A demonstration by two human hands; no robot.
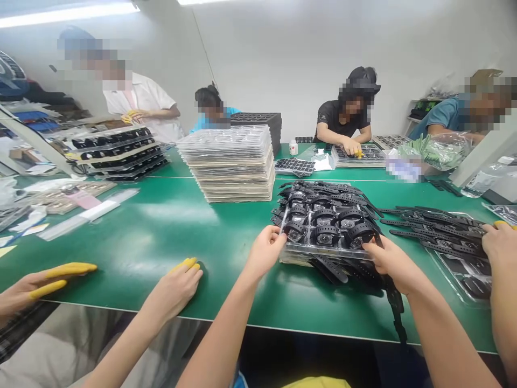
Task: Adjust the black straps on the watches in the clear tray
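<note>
A clear plastic tray (309, 249) filled with black watches (325, 235) lies in front of me, on top of other layers with straps sticking out. My left hand (264, 249) is closed on the tray's left front corner, thumb on top. At the right front corner my right hand (390, 260) pinches the tray's edge, close to a watch there. Black straps (331, 268) hang out below the tray at the front. One long strap (395, 307) dangles over the table edge beside my right wrist.
A tall stack of trays (232, 167) stands mid-table. On the left are a co-worker's hands (173, 285) with yellow finger covers; on the right, another's hand (501, 242) touches a tray of straps (448, 229). Filled trays (121, 153) are piled far left. Several people sit or stand opposite.
</note>
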